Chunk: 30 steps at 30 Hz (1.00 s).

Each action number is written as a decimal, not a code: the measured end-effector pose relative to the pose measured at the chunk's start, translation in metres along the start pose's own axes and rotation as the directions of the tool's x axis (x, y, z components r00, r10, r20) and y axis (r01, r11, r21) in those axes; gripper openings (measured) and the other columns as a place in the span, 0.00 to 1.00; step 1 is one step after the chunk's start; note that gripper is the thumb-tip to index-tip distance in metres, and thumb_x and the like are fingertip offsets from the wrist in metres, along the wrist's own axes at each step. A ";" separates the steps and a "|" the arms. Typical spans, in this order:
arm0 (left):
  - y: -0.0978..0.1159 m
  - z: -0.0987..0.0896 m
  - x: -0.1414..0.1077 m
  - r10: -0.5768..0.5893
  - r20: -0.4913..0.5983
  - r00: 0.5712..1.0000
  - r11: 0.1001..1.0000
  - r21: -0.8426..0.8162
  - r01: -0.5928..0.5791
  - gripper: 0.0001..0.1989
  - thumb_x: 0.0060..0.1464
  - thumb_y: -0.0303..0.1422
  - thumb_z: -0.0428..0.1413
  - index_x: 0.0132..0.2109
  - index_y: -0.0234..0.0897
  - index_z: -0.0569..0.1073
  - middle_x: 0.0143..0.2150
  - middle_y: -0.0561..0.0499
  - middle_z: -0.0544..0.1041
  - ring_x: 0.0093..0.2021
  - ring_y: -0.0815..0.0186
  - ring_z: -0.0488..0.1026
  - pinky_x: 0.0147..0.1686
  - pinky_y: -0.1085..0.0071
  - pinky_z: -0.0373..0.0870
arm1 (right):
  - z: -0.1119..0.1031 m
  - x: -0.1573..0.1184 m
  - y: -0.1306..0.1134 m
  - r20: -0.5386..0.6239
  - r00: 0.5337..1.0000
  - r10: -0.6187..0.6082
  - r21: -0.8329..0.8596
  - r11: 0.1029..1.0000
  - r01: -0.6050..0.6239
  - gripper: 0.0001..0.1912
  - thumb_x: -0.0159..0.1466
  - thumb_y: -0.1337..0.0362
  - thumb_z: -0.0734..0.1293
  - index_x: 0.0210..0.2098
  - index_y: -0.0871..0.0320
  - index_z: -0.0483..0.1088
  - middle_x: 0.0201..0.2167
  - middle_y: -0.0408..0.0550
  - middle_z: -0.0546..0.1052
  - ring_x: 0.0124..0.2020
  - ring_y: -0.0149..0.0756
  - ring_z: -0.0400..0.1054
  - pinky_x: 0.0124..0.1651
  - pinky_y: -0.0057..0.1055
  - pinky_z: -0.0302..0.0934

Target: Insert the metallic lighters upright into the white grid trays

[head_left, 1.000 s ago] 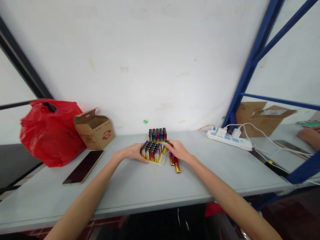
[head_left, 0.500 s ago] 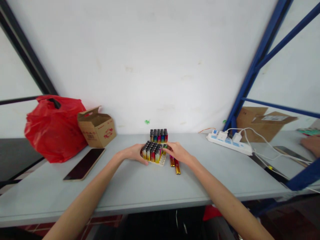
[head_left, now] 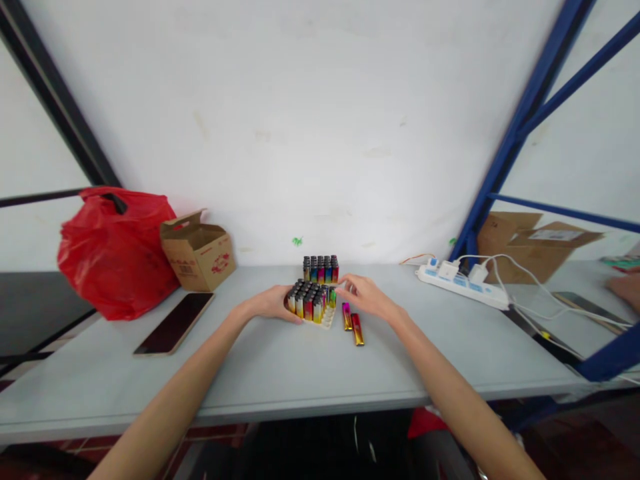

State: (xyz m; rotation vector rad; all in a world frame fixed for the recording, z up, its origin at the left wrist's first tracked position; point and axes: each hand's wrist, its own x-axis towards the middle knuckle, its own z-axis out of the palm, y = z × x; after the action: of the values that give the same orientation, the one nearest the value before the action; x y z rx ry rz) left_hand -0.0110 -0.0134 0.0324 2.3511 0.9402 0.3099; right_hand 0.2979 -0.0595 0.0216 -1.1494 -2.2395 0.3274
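Observation:
My left hand (head_left: pixel 274 304) is wrapped round the left side of a white tray (head_left: pixel 327 321) packed with upright lighters (head_left: pixel 306 303), black tops up. Along the tray's right side several round slots show no lighter. A green lighter (head_left: pixel 333 297) stands upright at that side. Just right of it is my right hand (head_left: pixel 367 295), its fingers bent and apart, the thumb tip close to the green lighter. Two loose lighters lie on the table below this hand: a pink-and-gold one (head_left: pixel 347 317) and a red-and-gold one (head_left: pixel 357 330).
A second block of upright lighters (head_left: pixel 321 269) stands behind the tray near the wall. At left are a phone (head_left: pixel 175 325), an open carton (head_left: pixel 199 257) and a red plastic bag (head_left: pixel 117 257). A power strip (head_left: pixel 463 287) with cables lies right, beside a blue post (head_left: pixel 495 177).
My right hand has drawn back slightly to the right from the tray, and the green lighter now shows standing in it. My left hand keeps its hold. The view has shifted a little.

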 end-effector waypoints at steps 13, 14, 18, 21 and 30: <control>0.008 -0.003 -0.002 -0.031 -0.022 0.999 0.997 0.074 0.032 0.36 0.41 0.52 0.70 0.54 0.38 0.76 0.47 0.53 0.84 0.45 0.55 0.80 0.44 0.69 0.75 | 0.012 -0.012 0.002 0.199 0.938 0.285 -0.319 0.924 -0.213 0.22 0.68 0.64 0.65 0.60 0.65 0.68 0.49 0.62 0.79 0.50 0.46 0.73 0.52 0.32 0.61; 0.008 -0.003 -0.003 -0.029 -0.021 0.999 0.997 0.073 0.031 0.36 0.41 0.52 0.70 0.54 0.38 0.76 0.47 0.53 0.84 0.45 0.55 0.80 0.44 0.69 0.75 | 0.011 -0.011 0.004 0.182 0.940 0.288 -0.319 0.922 -0.220 0.19 0.67 0.66 0.65 0.57 0.65 0.70 0.48 0.62 0.79 0.50 0.46 0.73 0.52 0.33 0.61; 0.009 0.001 -0.004 -0.017 -0.052 0.999 0.998 0.065 0.021 0.37 0.40 0.52 0.70 0.55 0.40 0.76 0.47 0.53 0.84 0.45 0.55 0.80 0.44 0.68 0.75 | 0.007 -0.004 0.016 0.027 0.960 0.277 -0.152 0.951 -0.270 0.07 0.69 0.64 0.63 0.38 0.60 0.72 0.38 0.55 0.79 0.43 0.43 0.74 0.50 0.35 0.62; 0.010 0.004 -0.004 -0.029 -0.072 0.997 0.997 0.065 0.033 0.35 0.41 0.53 0.69 0.53 0.39 0.76 0.47 0.52 0.84 0.45 0.55 0.80 0.43 0.68 0.76 | 0.009 0.002 0.021 -0.120 0.926 0.357 0.258 0.912 -0.319 0.07 0.69 0.60 0.61 0.40 0.56 0.67 0.29 0.43 0.74 0.31 0.36 0.72 0.40 0.32 0.64; 0.010 0.008 -0.005 -0.070 -0.083 0.994 0.996 0.045 0.074 0.35 0.41 0.54 0.68 0.52 0.39 0.75 0.46 0.51 0.84 0.44 0.55 0.80 0.44 0.66 0.76 | 0.019 0.005 0.007 -0.075 0.872 0.484 0.748 0.605 -0.272 0.22 0.64 0.40 0.63 0.40 0.51 0.60 0.20 0.30 0.59 0.16 0.26 0.49 0.20 0.23 0.44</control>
State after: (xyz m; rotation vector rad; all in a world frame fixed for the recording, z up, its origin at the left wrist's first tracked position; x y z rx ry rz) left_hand -0.0055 -0.0259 0.0319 2.3567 1.0795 0.3608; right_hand 0.2884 -0.0503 0.0049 -1.1119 -1.3552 1.0593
